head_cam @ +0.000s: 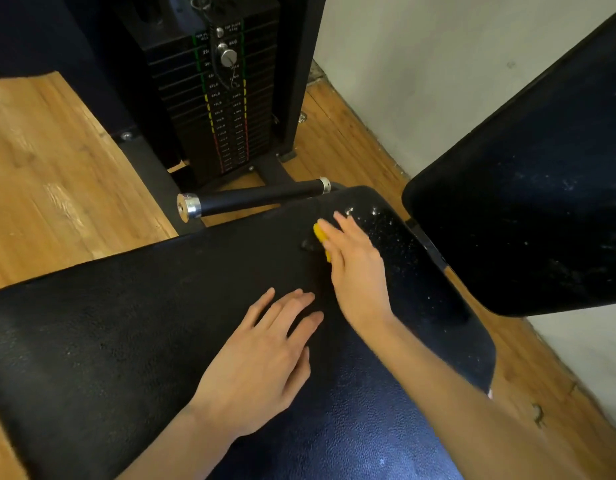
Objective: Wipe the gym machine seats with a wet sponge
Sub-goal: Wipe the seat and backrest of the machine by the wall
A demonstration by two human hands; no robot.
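Since the wiping is in hand, largest thing first:

seat [133,327]: black padded bench seat, long axis running from lower right, near the person, up and left across the view. White droplets or foam flecks show at its far right corner, by the backrest. Probably the patch being worked.

backrest [528,188]: dark pad tilted up at right, also speckled white. Looks not yet wiped, as a guess.

weight stack [218,98]: behind the seat, pin in an upper plate. Not part of the job.

floor [50,161]: wood planks, left and right of the machine.

handle bar [254,199]: black grip with chrome end caps, lying just beyond the seat's far edge, long axis left to right.

left hand [265,351]: flat on the seat's middle, fingers straight and a little spread, holding nothing. Likely bracing the body for the reach.

right hand [355,261]: reaches across to the far corner, fingers straight and pressing down on the sponge, not curled round it as far as I can see. Flat pressure suits scrubbing.

sponge [321,237]: yellow, mostly hidden under the right hand's fingers, only its left edge showing. It sits on the seat near the far right corner, just left of the flecks. Visible edge runs roughly along the fingers, away from the person; full shape cannot tell.

progress: mid-wipe on this seat, judging by the flecks left.
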